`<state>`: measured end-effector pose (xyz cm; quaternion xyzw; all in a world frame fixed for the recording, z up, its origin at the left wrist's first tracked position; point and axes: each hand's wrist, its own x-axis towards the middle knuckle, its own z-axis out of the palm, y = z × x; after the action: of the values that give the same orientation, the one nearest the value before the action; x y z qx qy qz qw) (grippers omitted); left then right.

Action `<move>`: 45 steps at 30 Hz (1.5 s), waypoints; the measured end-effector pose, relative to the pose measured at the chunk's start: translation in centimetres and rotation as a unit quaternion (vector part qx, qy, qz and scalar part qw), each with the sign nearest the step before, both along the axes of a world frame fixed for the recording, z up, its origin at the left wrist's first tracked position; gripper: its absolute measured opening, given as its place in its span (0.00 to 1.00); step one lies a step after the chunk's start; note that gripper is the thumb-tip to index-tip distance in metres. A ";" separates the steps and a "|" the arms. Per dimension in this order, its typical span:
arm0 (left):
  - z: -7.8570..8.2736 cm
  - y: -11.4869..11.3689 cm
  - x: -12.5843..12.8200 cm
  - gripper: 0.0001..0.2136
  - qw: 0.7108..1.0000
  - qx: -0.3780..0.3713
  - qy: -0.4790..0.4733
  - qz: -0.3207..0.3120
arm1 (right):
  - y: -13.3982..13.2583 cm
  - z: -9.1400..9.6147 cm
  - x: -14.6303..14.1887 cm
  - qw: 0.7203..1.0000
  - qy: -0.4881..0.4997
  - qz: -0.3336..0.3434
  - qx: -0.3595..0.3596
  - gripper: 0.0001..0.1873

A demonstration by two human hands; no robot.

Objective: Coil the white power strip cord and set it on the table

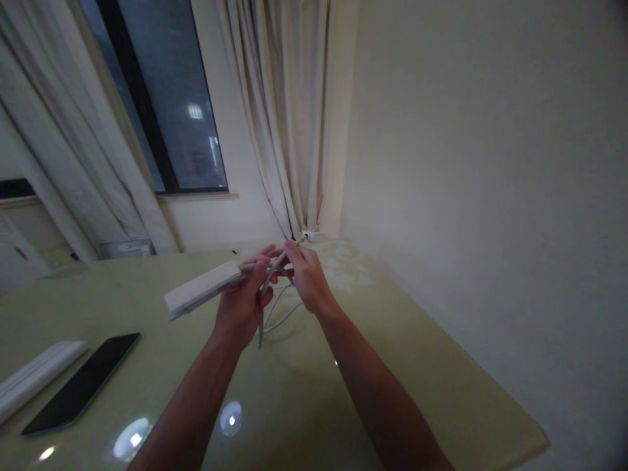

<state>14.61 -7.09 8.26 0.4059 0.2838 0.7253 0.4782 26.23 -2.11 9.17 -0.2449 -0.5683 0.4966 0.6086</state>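
Observation:
My left hand (245, 301) is closed around the cable end of a white power strip (203, 288), which juts out to the left above the table. A pale grey cable (272, 271) runs from the strip between both hands. My right hand (307, 271) pinches this cable, its fingers close to the left fingertips. Thin loops of cable (284, 318) hang below the hands toward the tabletop. Part of the cable is hidden behind the fingers.
On the pale green, glossy table (294, 405) lie a dark phone-like slab (83, 383) and a long white object (39, 376) at the left. A small white item (314, 236) sits at the far corner, below the curtain (294, 118). A wall (481, 170) borders the right side.

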 end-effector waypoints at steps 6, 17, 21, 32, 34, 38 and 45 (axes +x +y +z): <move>0.0 0.2 0.0 0.22 0.996 -0.044 0.056 0.061 | 1.7 -0.1 1.1 0.992 0.042 -0.116 -0.037 0.34; 1.2 -0.6 -1.0 0.20 0.977 -0.030 0.100 0.185 | -0.4 -1.0 -2.5 0.931 -0.238 -0.264 0.078 0.13; 1.9 -0.5 -1.7 0.21 0.978 -0.010 0.066 0.198 | -1.8 -0.3 -3.0 0.918 -0.294 -0.212 0.161 0.11; 3.7 -1.5 -3.5 0.18 0.966 0.007 0.086 0.244 | -0.6 -1.7 -3.3 0.830 -0.404 -0.195 0.331 0.12; 3.9 -1.4 -4.0 0.18 0.975 0.008 0.067 0.210 | -0.3 -1.7 -2.9 0.808 -0.409 -0.198 0.376 0.09; 3.9 -0.8 -5.1 0.16 0.994 -0.046 0.009 0.103 | 0.1 -2.1 -1.9 0.773 -0.406 -0.202 0.443 0.12; 3.0 0.4 -5.6 0.14 0.972 -0.198 -0.122 0.021 | -1.0 -2.3 -1.5 0.785 -0.419 -0.150 0.431 0.21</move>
<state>8.99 -6.73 11.24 0.2061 0.3697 0.7084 0.5648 24.72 -3.08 6.91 -0.2240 -0.8783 -0.0492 0.4196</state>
